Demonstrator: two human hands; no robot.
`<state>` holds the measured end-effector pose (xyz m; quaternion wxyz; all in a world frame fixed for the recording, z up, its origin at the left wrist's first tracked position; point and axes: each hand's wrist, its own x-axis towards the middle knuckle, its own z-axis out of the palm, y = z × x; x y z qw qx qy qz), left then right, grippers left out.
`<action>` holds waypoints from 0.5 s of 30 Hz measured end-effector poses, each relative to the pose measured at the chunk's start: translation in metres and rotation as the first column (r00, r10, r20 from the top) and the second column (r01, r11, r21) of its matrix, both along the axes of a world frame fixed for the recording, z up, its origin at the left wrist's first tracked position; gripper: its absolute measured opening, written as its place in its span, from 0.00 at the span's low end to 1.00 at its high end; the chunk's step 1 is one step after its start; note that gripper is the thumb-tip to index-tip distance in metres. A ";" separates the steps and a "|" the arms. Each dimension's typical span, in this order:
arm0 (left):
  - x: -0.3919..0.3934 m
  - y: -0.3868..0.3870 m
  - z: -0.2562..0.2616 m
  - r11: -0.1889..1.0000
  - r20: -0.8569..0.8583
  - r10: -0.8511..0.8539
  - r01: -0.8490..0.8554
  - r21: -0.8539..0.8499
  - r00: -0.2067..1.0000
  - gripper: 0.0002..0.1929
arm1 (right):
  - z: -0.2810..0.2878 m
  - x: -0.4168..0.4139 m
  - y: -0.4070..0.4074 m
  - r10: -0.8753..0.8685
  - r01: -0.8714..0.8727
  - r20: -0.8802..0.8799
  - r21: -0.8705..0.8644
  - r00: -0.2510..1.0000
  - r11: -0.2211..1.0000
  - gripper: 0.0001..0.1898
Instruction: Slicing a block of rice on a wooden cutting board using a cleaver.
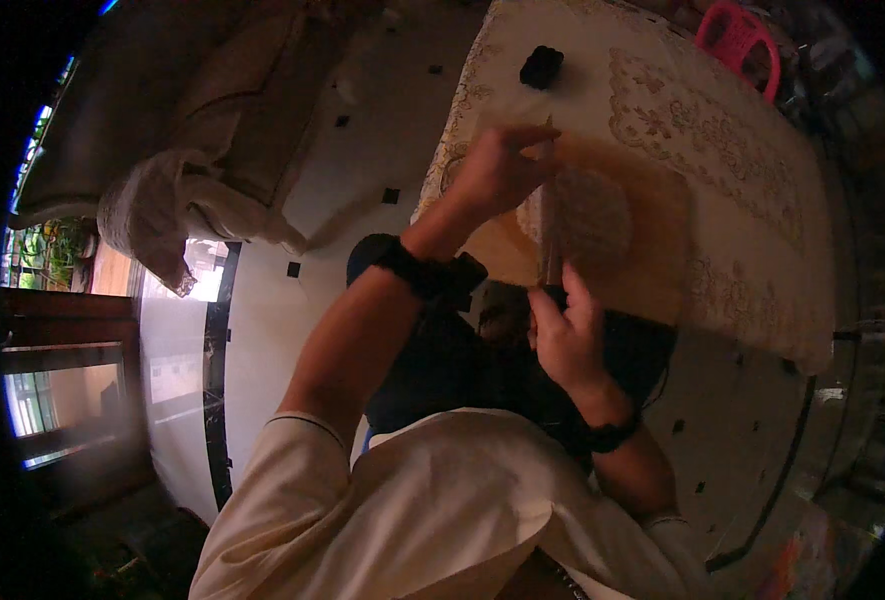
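Observation:
My right hand grips the near end of a long, narrow, knife-like tool, with thumb and forefinger along its dark handle. At the tool's far end, the bent thumb and forefinger of my left hand pinch it, and a small pointed tip shows past them. Blur hides the exact shape of the tool. Below it, a round, pale, flat piece that looks like dough lies on a wooden board. The tool crosses over the left part of this round piece. Part of the board is hidden by my left hand.
A patterned tablecloth covers the table under the board. Beyond the board sits a small black box-like object. A pink plastic chair stands past the far right edge. Draped cloth hangs over furniture at left, above a tiled floor.

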<state>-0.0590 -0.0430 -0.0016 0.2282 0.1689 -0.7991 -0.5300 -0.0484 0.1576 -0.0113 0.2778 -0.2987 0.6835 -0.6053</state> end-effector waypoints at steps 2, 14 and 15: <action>-0.004 0.002 -0.007 0.998 0.035 0.017 -0.015 -0.054 0.999 0.22 | 0.001 -0.002 0.001 -0.010 0.010 -0.045 -0.004 0.999 1.000 0.13; -0.011 0.019 0.006 0.997 -0.045 0.029 -0.032 -0.068 0.999 0.24 | 0.016 -0.007 0.018 -0.029 0.025 0.102 0.035 0.994 0.999 0.20; -0.011 0.018 0.013 0.992 -0.019 0.031 -0.034 -0.121 0.999 0.24 | 0.011 -0.011 0.016 -0.037 0.034 0.043 0.066 0.998 0.997 0.20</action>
